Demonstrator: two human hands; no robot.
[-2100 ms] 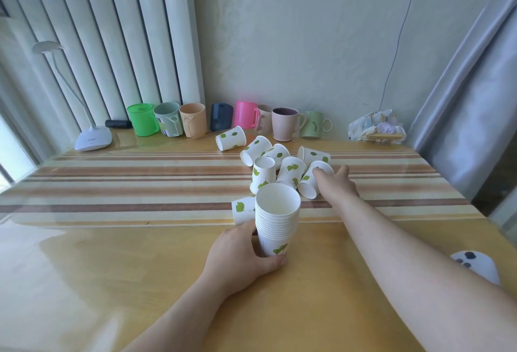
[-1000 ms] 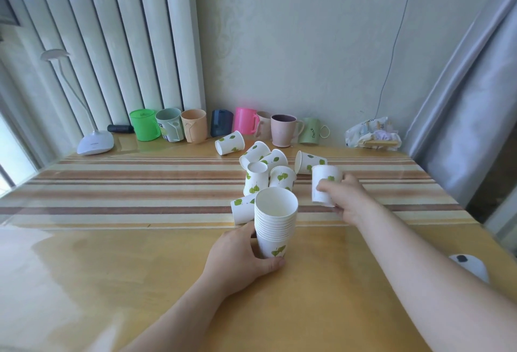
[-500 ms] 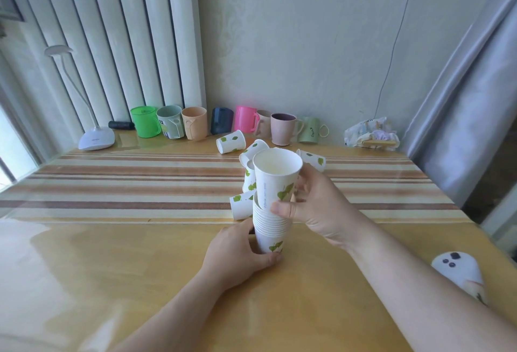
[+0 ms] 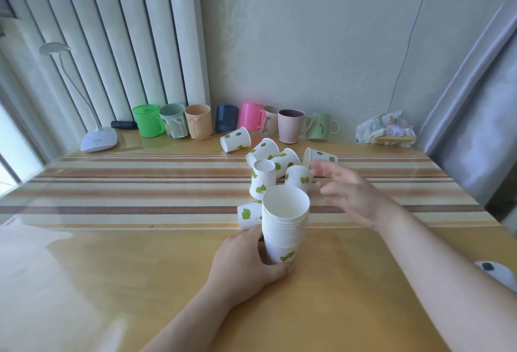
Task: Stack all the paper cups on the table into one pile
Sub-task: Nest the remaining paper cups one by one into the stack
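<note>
A pile of nested white paper cups (image 4: 284, 226) with green leaf prints stands upright on the table, mouth up. My left hand (image 4: 246, 260) grips its base from the left. My right hand (image 4: 349, 195) hovers blurred to the right of the pile, fingers spread and empty, reaching toward the loose cups. Several loose cups lie behind the pile: one inverted cup (image 4: 261, 181), one beside it (image 4: 298, 178), one on its side at the far right (image 4: 320, 157), one lying left of the pile (image 4: 249, 214), and one farther back (image 4: 235, 139).
A row of coloured plastic mugs (image 4: 251, 119) lines the wall at the back. A white desk lamp (image 4: 98, 139) stands at the back left, a crumpled bag (image 4: 384, 130) at the back right. A white device (image 4: 498, 274) lies at the right table edge.
My right hand picked a loose cup from the right, dropped it onto the pile, let go and moved back toward the loose cups. My left hand stayed on the pile.
</note>
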